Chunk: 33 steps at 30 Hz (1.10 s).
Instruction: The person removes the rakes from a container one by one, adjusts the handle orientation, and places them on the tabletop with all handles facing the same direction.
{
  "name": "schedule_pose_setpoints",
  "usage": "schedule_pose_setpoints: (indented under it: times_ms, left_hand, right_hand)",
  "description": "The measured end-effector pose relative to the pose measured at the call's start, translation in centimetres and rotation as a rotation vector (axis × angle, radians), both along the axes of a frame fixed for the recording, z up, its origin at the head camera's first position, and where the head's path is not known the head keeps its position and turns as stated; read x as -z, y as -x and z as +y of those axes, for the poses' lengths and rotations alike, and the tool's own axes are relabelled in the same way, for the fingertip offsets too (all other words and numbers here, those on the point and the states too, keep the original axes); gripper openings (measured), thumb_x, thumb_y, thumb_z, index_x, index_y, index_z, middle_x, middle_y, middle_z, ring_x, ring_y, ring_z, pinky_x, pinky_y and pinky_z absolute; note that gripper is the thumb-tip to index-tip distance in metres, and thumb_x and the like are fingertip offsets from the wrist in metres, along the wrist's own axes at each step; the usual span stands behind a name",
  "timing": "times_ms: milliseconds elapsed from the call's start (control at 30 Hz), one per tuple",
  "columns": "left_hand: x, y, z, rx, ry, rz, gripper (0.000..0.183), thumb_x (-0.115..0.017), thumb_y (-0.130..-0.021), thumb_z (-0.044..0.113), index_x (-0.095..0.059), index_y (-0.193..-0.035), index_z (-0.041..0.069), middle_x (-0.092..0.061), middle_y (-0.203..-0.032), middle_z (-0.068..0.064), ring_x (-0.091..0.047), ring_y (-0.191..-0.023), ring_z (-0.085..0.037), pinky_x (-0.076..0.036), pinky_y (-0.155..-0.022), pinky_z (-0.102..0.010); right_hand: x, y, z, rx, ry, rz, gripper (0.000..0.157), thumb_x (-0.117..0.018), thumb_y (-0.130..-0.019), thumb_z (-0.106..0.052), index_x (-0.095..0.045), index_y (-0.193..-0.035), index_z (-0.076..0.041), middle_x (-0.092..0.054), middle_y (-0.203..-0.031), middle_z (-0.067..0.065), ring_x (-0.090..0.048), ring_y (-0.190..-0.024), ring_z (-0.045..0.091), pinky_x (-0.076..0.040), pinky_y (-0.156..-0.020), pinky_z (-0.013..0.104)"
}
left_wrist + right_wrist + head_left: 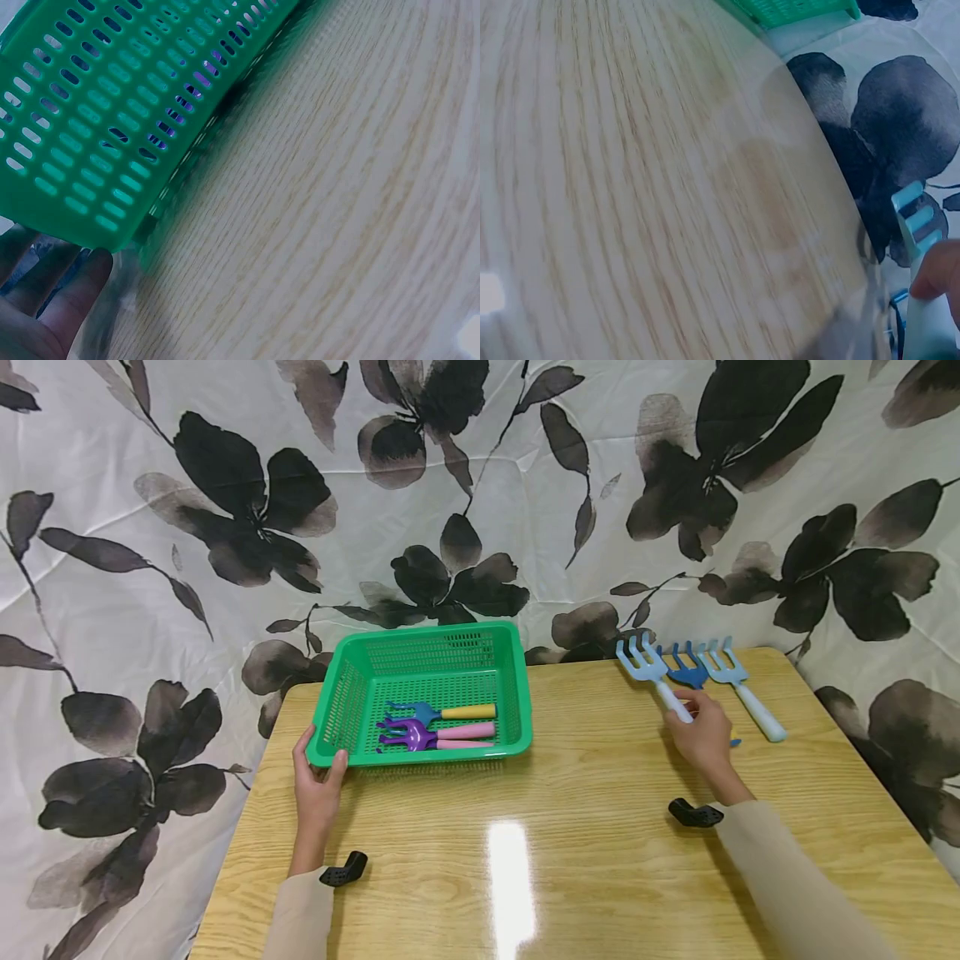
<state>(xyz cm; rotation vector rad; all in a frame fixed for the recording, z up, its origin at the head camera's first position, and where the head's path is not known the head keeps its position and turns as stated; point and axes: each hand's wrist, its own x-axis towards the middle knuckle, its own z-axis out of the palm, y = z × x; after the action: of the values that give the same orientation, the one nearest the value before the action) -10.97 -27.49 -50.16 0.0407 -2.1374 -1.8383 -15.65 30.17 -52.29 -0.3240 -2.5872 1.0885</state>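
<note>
Right hand: the light blue rake (pixel 662 686) was grasped by its handle in the right hand (pixel 702 733), pinched between thumb and fingers.
Rake against the grip: the pronged head was held out past the fingertips, pointed toward the flowered cloth (pixel 487 577); in the right wrist view a finger was seen laid across the handle just below the head. Whether the rake was lifted off the table (pixel 600 827) could not be told.
Beside the right hand: the dark blue rake (pixel 687 673) was partly hidden by the hand, and the pale blue rake (pixel 742 689) was laid farther right, its handle slanted toward the near side.
Left hand: the green basket (pixel 522 693) was gripped at its near left corner by the left hand (pixel 318 785), the thumb placed at the front and the fingers along the side.
Inside the basket: a yellow-handled rake (pixel 468 712), a purple rake (pixel 465 732) and another pink handle (pixel 465 744) were laid close together, the handles turned to the right.
</note>
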Motion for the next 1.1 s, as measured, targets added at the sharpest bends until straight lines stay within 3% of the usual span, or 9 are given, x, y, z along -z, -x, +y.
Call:
schedule_pose_setpoints:
  times_ms: [433, 700, 1100]
  left_hand:
    - [0.4, 0.1, 0.1, 0.005, -0.010, 0.014, 0.068, -0.059, -0.096, 0.009, -0.024, -0.154, 0.012, -0.037, -0.148, -0.018, -0.041, -0.130, -0.042, -0.043, -0.091, -0.015]
    - [0.3, 0.2, 0.0, 0.002, -0.005, 0.000, 0.068, -0.059, -0.097, 0.011, -0.024, -0.154, 0.014, -0.037, -0.149, -0.014, -0.044, -0.130, -0.034, -0.043, -0.091, -0.016]
    - [0.3, 0.1, 0.0, -0.009, -0.018, 0.003, 0.067, -0.059, -0.097, 0.012, -0.025, -0.154, 0.014, -0.037, -0.149, -0.014, -0.042, -0.131, -0.036, -0.042, -0.094, -0.017]
  right_hand:
    - [1.0, 0.6, -1.3, 0.094, 0.033, -0.012, 0.037, -0.062, -0.087, -0.004, -0.060, -0.123, 0.004, -0.060, -0.096, 0.027, -0.055, -0.085, 0.039, -0.041, -0.068, 0.042]
    - [1.3, 0.9, -1.5, 0.089, 0.013, -0.010, 0.037, -0.062, -0.088, -0.006, -0.059, -0.122, 0.007, -0.059, -0.099, 0.029, -0.054, -0.088, 0.042, -0.042, -0.072, 0.048]
    - [1.5, 1.3, -1.8, 0.097, -0.009, 0.027, 0.036, -0.065, -0.085, -0.004, -0.060, -0.119, 0.007, -0.060, -0.097, 0.028, -0.054, -0.090, 0.042, -0.039, -0.079, 0.051]
